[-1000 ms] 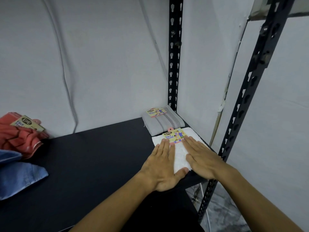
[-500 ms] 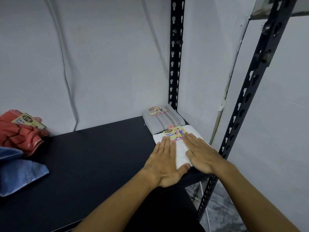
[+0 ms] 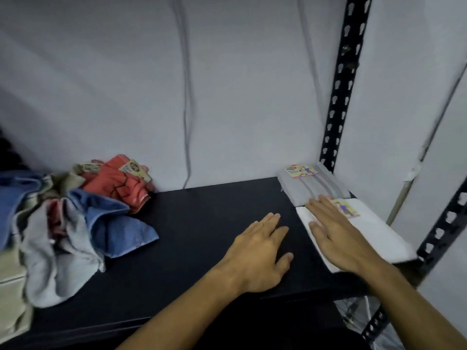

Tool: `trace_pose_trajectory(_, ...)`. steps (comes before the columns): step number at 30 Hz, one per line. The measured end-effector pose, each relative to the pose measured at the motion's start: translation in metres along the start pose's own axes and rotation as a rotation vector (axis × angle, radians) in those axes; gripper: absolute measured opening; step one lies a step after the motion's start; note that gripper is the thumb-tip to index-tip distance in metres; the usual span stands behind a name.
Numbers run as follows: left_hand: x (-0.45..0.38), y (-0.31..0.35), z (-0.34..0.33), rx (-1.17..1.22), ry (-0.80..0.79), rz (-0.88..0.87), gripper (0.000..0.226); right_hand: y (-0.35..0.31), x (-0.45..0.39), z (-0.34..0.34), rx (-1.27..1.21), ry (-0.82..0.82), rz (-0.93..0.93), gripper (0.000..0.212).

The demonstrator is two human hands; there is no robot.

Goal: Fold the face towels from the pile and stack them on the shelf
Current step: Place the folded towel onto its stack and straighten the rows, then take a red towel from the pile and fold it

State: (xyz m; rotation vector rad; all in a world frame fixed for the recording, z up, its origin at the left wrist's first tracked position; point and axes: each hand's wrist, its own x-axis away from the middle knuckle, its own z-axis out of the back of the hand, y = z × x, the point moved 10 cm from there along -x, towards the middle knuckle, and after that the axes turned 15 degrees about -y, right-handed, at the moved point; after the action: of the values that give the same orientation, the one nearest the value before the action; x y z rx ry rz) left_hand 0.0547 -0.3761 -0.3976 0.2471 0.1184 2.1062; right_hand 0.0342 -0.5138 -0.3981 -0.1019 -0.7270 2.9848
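Your flat, empty left hand (image 3: 260, 251) is the nearer one to the unfolded pile (image 3: 75, 223) lying well off to its left on the shelf (image 3: 202, 210), while your right hand (image 3: 338, 236) rests flat, fingers straight, on the folded white towel (image 3: 374, 233).

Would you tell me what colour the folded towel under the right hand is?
White, seen in the head view: the folded towel under the right hand.

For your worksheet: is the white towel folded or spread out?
Folded. The white towel lies as a flat neat rectangle on the shelf, under the right hand.
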Motion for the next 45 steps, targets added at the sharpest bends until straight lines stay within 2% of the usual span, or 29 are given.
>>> trace_pose_trajectory(3, 0.059, -0.057, 0.026, -0.066, 0.138, 0.099, 0.046, -0.06, -0.027, -0.024, -0.056, 0.041, 0.116, 0.045)
trace_pose_trajectory(6, 0.12, -0.111, 0.051, -0.21, 0.321, 0.166, 0.031, -0.119, -0.055, -0.065, -0.127, -0.03, 0.195, 0.042)
trace_pose_trajectory(11, 0.205, -0.19, 0.081, -0.374, 0.38, 0.406, 0.017, -0.227, -0.092, -0.125, -0.19, -0.182, 0.334, 0.038)
trace_pose_trajectory(17, 0.278, -0.269, 0.105, -0.482, 0.408, 0.684, 0.027, -0.329, -0.129, -0.162, -0.162, -0.262, 0.484, 0.045)
trace_pose_trajectory(20, 0.301, -0.301, 0.119, -0.379, 0.439, 0.793, 0.041, -0.361, -0.143, -0.179, -0.103, -0.34, 0.522, 0.055)
trace_pose_trajectory(23, 0.311, -0.335, 0.123, -0.229, 0.423, 0.859, 0.063, -0.383, -0.149, -0.2, 0.013, -0.417, 0.535, 0.054)
trace_pose_trajectory(27, 0.302, -0.356, 0.126, -0.169, 0.44, 0.846, 0.075, -0.387, -0.152, -0.218, -0.013, -0.444, 0.555, 0.052)
trace_pose_trajectory(30, 0.277, -0.362, 0.119, -0.168, 0.345, 0.825, 0.074, -0.374, -0.165, -0.213, -0.172, -0.474, 0.528, 0.051)
trace_pose_trajectory(32, 0.261, -0.372, 0.107, -0.139, 0.242, 0.843, 0.071, -0.364, -0.183, -0.196, -0.472, -0.421, 0.485, 0.04)
trace_pose_trajectory(34, 0.251, -0.378, 0.099, -0.154, 0.161, 0.865, 0.063, -0.345, -0.21, -0.174, -0.722, -0.226, 0.392, 0.025)
trace_pose_trajectory(35, 0.249, -0.378, 0.096, -0.164, 0.144, 0.87, 0.058, -0.334, -0.225, -0.165, -0.739, -0.118, 0.327, 0.022)
trace_pose_trajectory(37, 0.246, -0.378, 0.092, -0.18, 0.119, 0.874, 0.051, -0.32, -0.251, -0.15, -0.617, 0.004, 0.189, 0.022)
trace_pose_trajectory(39, 0.245, -0.376, 0.087, -0.205, 0.089, 0.877, 0.05, -0.319, -0.27, -0.138, -0.414, 0.051, 0.106, 0.027)
trace_pose_trajectory(41, 0.246, -0.375, 0.085, -0.208, 0.083, 0.876, 0.05, -0.331, -0.281, -0.128, -0.252, 0.069, 0.121, 0.034)
trace_pose_trajectory(45, 0.247, -0.375, 0.084, -0.2, 0.074, 0.874, 0.05, -0.363, -0.295, -0.124, -0.04, 0.037, 0.264, 0.045)
